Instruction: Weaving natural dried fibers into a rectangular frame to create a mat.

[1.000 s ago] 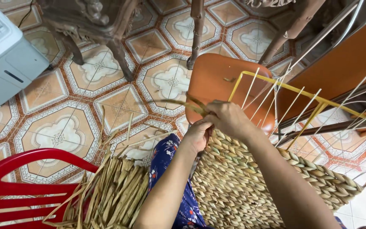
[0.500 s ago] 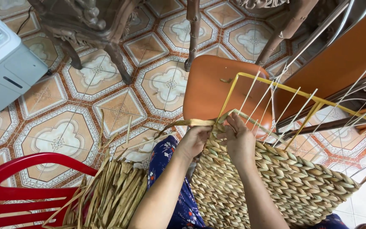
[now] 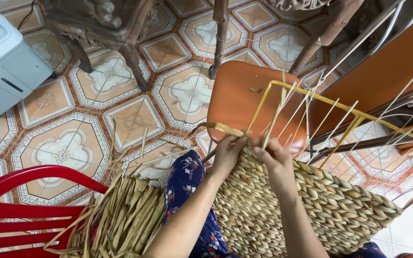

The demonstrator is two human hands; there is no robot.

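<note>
Straw strand (image 3: 223,128) between both hands' grips

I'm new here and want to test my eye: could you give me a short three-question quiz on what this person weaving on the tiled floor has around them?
1. True or false: the left hand and the right hand both work at the top edge of the woven panel.
2. Which lies beside the person's left arm? A. the pile of dried strips B. the orange seat C. the white appliance
3. What colour is the wire frame that the pale upright strands run to?

Key
1. True; both pinch strands at the weave's edge.
2. A; it rests partly on the red plastic chair.
3. Yellow.
</note>
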